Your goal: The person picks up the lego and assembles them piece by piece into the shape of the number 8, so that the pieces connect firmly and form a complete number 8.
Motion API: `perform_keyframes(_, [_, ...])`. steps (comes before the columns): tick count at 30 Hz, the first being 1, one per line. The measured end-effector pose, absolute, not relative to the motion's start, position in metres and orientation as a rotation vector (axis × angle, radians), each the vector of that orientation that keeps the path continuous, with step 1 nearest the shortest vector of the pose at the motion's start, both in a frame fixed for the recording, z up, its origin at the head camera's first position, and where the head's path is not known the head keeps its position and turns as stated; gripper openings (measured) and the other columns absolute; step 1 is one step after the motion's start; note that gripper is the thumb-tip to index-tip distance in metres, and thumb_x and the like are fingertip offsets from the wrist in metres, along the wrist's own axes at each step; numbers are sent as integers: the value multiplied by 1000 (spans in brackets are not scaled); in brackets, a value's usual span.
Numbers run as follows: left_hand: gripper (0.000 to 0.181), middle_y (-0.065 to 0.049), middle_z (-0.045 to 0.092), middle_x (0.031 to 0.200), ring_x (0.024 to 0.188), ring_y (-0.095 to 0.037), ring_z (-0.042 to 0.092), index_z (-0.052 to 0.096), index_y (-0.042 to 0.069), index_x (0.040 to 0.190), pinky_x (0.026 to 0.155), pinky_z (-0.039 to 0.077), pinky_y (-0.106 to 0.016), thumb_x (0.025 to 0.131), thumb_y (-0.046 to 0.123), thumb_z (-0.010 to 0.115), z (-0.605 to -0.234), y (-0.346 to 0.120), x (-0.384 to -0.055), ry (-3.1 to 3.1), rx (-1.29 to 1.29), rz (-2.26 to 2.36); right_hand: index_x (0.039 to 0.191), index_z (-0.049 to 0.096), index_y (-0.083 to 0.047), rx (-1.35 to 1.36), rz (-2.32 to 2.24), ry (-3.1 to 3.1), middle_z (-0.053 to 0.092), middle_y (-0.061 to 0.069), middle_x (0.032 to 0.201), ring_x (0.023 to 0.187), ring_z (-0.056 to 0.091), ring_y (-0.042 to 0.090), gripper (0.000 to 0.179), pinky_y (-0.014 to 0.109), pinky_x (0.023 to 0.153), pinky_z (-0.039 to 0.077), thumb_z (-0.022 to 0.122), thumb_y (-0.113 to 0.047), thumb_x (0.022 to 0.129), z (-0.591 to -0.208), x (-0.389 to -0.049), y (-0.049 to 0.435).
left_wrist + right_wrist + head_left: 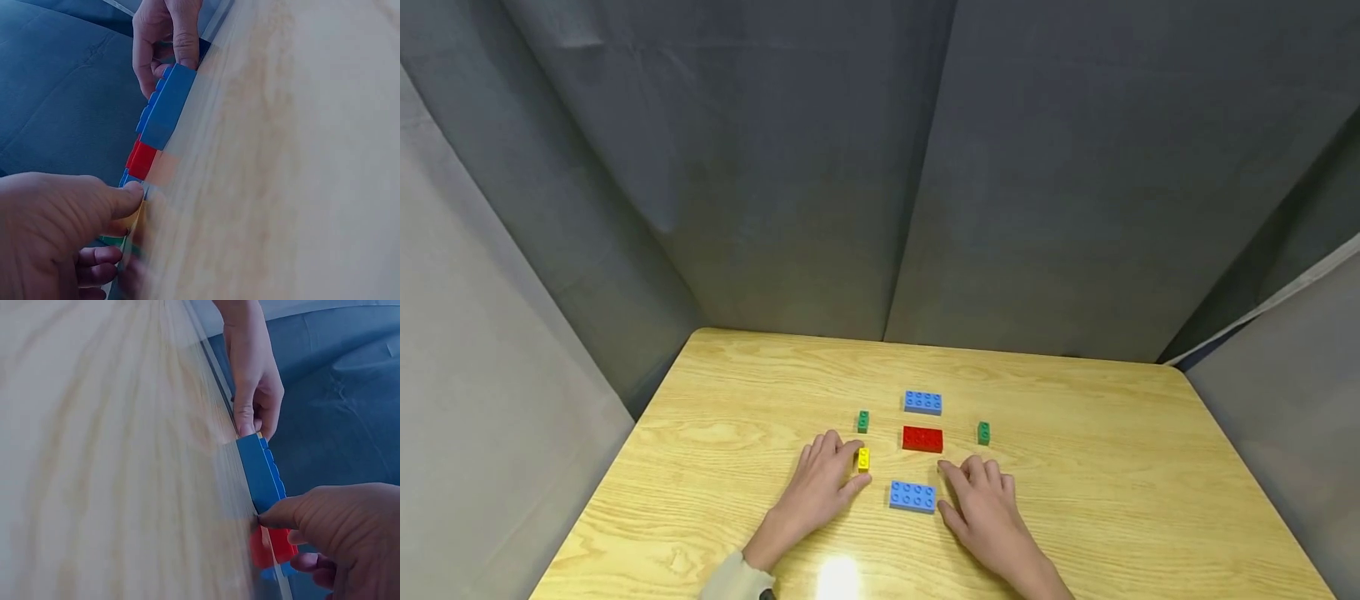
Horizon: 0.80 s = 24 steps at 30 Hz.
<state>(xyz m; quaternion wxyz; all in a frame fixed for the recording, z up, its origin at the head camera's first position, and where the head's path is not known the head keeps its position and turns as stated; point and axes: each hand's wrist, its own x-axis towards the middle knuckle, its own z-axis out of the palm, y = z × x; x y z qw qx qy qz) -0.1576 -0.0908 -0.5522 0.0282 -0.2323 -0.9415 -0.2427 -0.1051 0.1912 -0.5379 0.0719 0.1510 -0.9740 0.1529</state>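
Note:
My left hand pinches a small yellow brick by its near and far ends, between thumb and index finger, on the table. The left wrist view shows the same left hand with the yellow brick mostly hidden behind the thumb. My right hand is beside the right end of the near blue brick, thumb and index finger apart with nothing held between them. In the right wrist view, the thumb of the right hand partly covers the blue brick; contact is unclear.
A red brick lies between the near blue brick and a far blue brick. Small green bricks lie left and right of them. Grey curtains stand behind the wooden table.

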Motion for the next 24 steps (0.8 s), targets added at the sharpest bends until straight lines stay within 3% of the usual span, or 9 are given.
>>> perform_keyframes(7, [54,7,45,96,82,-13,39,62,9,143,73,30,-28,101,41,69,-554,-89,-160,-2897,-721,-773,136,67,-13,460,464,-2947,43,-9,94,87,32,16,45,35,77,25,78,-22,93,-539,-103,184])
perform_keyframes(15, [55,6,54,101,85,-11,44,60,9,143,77,36,-28,99,38,73,-554,-86,-160,-2886,-731,-782,134,69,-13,488,526,-2903,43,-12,91,85,31,13,52,32,77,23,71,-7,82,-538,-99,180])
perform_keyframes(19, [48,6,57,102,88,-10,47,64,9,136,80,42,-31,97,34,75,-554,-85,-160,-2864,-749,-772,136,68,-14,501,558,-2914,44,-12,93,87,33,13,55,33,79,25,72,-13,81,-537,-99,179])
perform_keyframes(24, [43,5,59,100,90,-11,51,66,9,131,84,46,-35,96,33,76,-553,-85,-160,-2838,-788,-784,138,66,-15,498,557,-2961,49,-11,98,89,36,13,55,34,79,26,76,-33,87,-537,-100,176])
